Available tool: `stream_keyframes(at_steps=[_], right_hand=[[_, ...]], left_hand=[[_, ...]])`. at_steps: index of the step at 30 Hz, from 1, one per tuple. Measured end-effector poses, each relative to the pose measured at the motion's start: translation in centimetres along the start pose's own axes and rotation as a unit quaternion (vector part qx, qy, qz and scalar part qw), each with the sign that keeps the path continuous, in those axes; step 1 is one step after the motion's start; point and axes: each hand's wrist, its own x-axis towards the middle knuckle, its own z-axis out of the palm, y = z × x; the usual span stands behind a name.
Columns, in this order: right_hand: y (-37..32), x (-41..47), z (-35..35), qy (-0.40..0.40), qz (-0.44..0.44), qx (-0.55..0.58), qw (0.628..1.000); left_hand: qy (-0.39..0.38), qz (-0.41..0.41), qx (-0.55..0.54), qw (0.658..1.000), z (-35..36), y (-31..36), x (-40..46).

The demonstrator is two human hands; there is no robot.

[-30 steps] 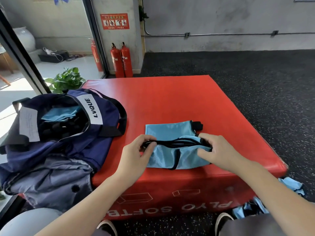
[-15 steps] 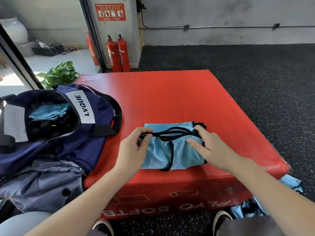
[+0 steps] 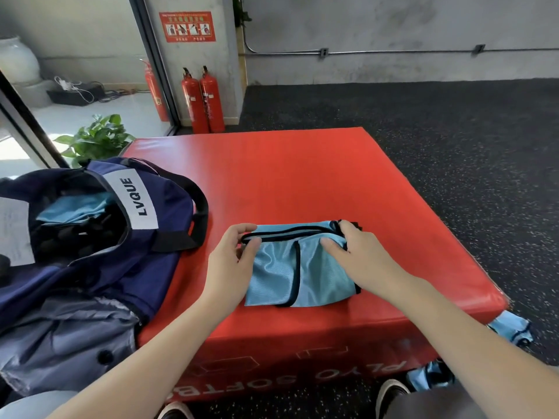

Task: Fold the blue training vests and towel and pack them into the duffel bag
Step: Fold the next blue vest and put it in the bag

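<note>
Folding of one blue vest (image 3: 298, 267) is near completion — left hand (image 3: 231, 261) pinches its end, right hand (image 3: 360, 255) grips the other — transfer into the duffel bag (image 3: 90, 237) is required next.

The duffel bag (image 3: 90, 237) runs off the left edge, contents perhaps vests.
</note>
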Motion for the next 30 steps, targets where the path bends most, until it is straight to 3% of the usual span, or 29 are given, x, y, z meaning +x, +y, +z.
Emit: stream_keyframes(at_steps=[4,10,15,26,30], right_hand=[[0.1,0.8,0.8,0.047,0.013,-0.011,0.999],[0.6,2.9,1.5,0.067,0.056,0.060,0.994],[1.8,4.8,2.2,0.124,0.058,0.036,0.990],[2.7,7.8,2.6,0.050,0.155,-0.120,0.979],[2.7,8.3,2.5,0.038,0.171,-0.133,0.975]], left_hand=[[-0.030,-0.049,-0.006,0.998,0.5,-0.9,0.2],[-0.050,-0.101,0.026,0.993,0.9,-0.8,-0.2],[-0.054,-0.105,0.070,0.991,1.1,-1.3,0.0],[-0.036,-0.049,0.146,0.987,1.4,-2.3,0.3],[-0.040,-0.005,0.257,0.966,1.2,-2.3,0.9]])
